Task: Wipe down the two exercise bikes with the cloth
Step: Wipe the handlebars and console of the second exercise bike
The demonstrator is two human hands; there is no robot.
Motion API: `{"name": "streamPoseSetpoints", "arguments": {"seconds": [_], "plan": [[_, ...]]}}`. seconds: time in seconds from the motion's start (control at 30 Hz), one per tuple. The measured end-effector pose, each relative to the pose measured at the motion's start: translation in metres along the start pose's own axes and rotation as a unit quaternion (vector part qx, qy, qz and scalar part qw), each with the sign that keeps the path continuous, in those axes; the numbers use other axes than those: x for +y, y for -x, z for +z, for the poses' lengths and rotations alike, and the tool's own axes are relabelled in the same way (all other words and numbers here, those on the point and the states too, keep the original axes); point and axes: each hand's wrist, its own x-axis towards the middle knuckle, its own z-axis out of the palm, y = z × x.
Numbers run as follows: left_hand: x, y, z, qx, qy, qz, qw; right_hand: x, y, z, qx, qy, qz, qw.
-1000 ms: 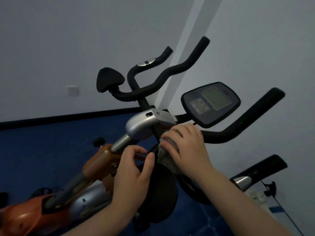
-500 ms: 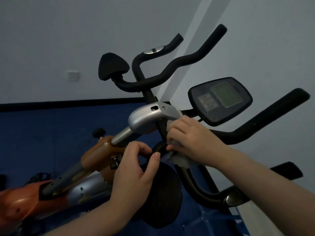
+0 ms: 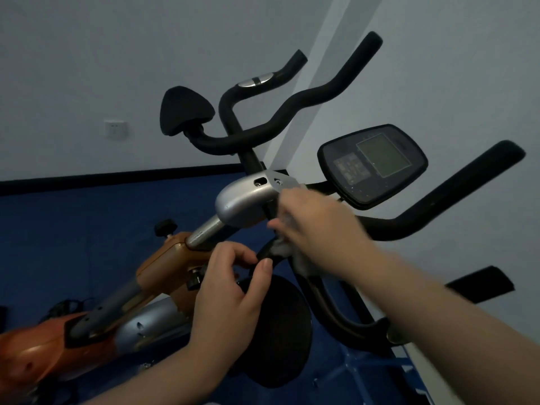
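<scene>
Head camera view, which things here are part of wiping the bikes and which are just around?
Part of the job:
grey cloth
right hand holding it
left hand gripping the black curved bar
orange and silver exercise bike
black display console

Just around:
white wall socket
blue floor mat

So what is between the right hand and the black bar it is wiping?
In the head view, the grey cloth lies between the right hand and the black bar; its edge shows below the fingers.

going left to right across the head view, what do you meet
wall socket → black saddle → left hand → right hand with the cloth → console display → black handlebar grip
</scene>
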Motion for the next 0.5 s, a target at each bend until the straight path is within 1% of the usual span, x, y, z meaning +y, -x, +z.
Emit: {"name": "streamPoseSetpoints", "arguments": {"seconds": [0.07, 0.13, 0.17, 0.23, 0.3, 0.37, 0.43, 0.5], "plan": [[0.0, -0.001, -0.001, -0.003, -0.001, 0.004, 1.0, -0.024, 0.003, 0.013, 0.025, 0.015, -0.022, 0.999], [0.001, -0.002, -0.002, -0.01, 0.0, 0.008, 1.0, -0.012, 0.008, 0.008, 0.039, 0.016, -0.037, 0.998], [0.001, -0.002, -0.002, -0.014, -0.001, 0.01, 1.0, 0.0, 0.01, 0.002, 0.052, 0.021, -0.022, 0.998], [0.001, 0.0, -0.003, -0.017, -0.002, 0.011, 1.0, 0.016, 0.012, -0.009, 0.08, 0.02, 0.038, 0.996], [0.001, 0.0, -0.003, -0.01, -0.001, 0.01, 1.0, 0.004, 0.008, -0.005, 0.096, 0.008, 0.066, 0.993], [0.002, 0.0, -0.003, -0.008, 0.001, 0.01, 1.0, -0.023, 0.005, 0.01, 0.09, -0.005, 0.032, 0.995], [0.003, -0.002, -0.004, -0.019, -0.007, 0.016, 1.0, -0.023, 0.01, 0.016, 0.074, 0.003, -0.016, 0.997], [0.004, -0.004, -0.008, -0.046, -0.023, 0.031, 0.998, 0.005, 0.019, 0.005, 0.071, 0.005, 0.011, 0.997]]}}
